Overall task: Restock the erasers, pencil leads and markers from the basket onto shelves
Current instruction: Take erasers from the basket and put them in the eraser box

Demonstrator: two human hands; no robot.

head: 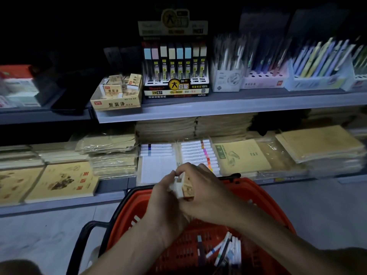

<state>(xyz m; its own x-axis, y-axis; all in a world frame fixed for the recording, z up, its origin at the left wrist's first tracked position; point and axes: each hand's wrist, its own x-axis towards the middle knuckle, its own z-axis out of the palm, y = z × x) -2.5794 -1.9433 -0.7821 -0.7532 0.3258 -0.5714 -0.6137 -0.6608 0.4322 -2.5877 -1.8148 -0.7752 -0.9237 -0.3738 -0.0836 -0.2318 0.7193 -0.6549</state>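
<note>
Holding a small clutch of erasers (183,188) at the centre of the frame, both hands are working just above the red basket (260,192). The left hand (165,197) is curling round the white ends, thumb and forefinger seeming to pinch at the top of the bundle. The right hand (208,192) is wrapping over the tan-sleeved side. Neither hand is lying open. Fingers are covering most of the bundle, so I cannot tell how many erasers are in it.

Markers (228,248) are lying loose in the basket at lower centre-right. The eraser box (117,103) is sitting on the upper shelf, left of centre, just beside the pencil lead display (175,76). Marker trays (198,153) are waiting on the lower shelf, directly above the hands.

The likeliest slip, I judge, is loose erasers sliding against one another as the bundle is passing into a single hand. One squeezed out would be dropping back into the basket or onto the floor. The box is looking heaped at its back, so erasers dropped there rather than laid in front may be tumbling off the shelf. A reaching forearm could also be nudging the tall lead display, and the dim light is making gaps hard to judge.
</note>
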